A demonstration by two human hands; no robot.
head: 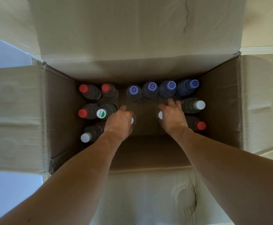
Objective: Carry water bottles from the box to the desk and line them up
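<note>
Water bottles, upright, inside an open cardboard box (pixel 59 111); only caps and shoulders show from above.

- Back row, right: four bottles with purple caps (pixel 152 86), standing close side by side.
- Back row, left: two bottles with red caps (pixel 83 88); a third red cap (pixel 83 113) in front of them, beside one bottle with a green-and-white cap (pixel 101 113).
- Near left: one bottle with a white cap (pixel 85 137).
- Right wall: one white cap (pixel 199 104), with a red cap (pixel 201 125) nearer the viewer.
- Middle of the box: two bottles under the hands, each showing only a sliver of white cap, at (pixel 132 120) and (pixel 160 115).

Hands: the left hand (pixel 119 122) curls down over the left middle bottle; the right hand (pixel 173 117) curls over the right middle bottle. Both appear to grip around the neck or shoulder, though the fingers are largely hidden beneath the backs of the hands.

Handling, as a judgement: the bottles look full, so moderately heavy for one hand each; thin clear plastic walls likely give under a squeeze and may be smooth. The stiff cap and neck ring offer the surest hold for lifting straight up out of a deep box; the body is better once clear of the neighbours.

Surroundings: four flaps folded outward; the box floor bare in the centre; pale wall behind, a light blue surface at the left. The tabletop is not in view.
</note>
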